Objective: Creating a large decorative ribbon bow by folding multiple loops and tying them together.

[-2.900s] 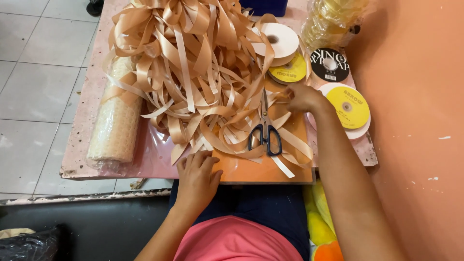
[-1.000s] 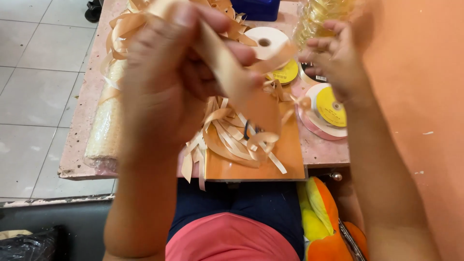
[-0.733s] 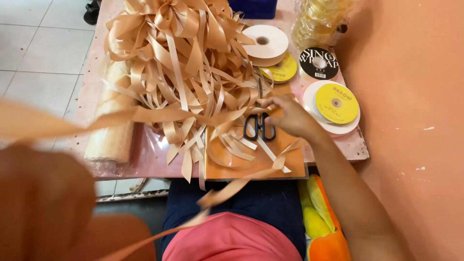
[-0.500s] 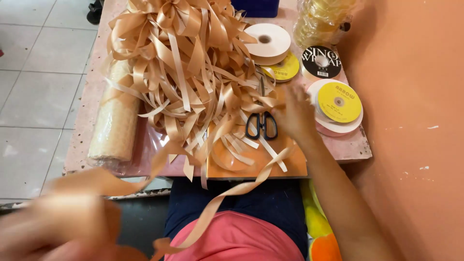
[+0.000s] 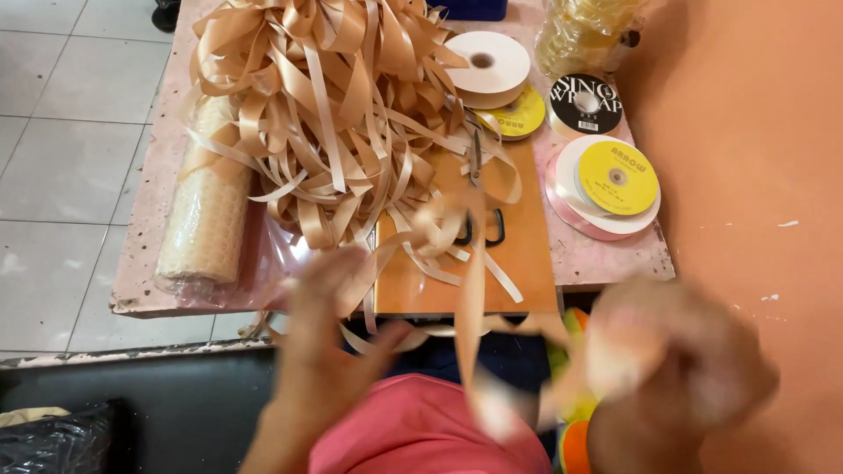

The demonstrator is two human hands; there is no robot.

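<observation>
Holding a peach ribbon strip [image 5: 470, 307] below the orange board [image 5: 527, 263], both blurred | left hand [image 5: 329, 338] half open | right hand [image 5: 676, 369] grip unclear, perhaps closed | cut pile [image 5: 325, 114] large behind board; scissors [image 5: 479, 224] resting on it

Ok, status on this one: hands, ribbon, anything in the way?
Left hand and right hand blurred, raised near a ribbon strip. Grip unclear. Scissors on board, ribbon pile behind.

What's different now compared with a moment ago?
The right hand has left the scissors and come back toward the body; the left hand has come up to the table edge. A ribbon strip runs between them, both blurred. Ribbon pile, spools and mesh roll stayed put.
</observation>
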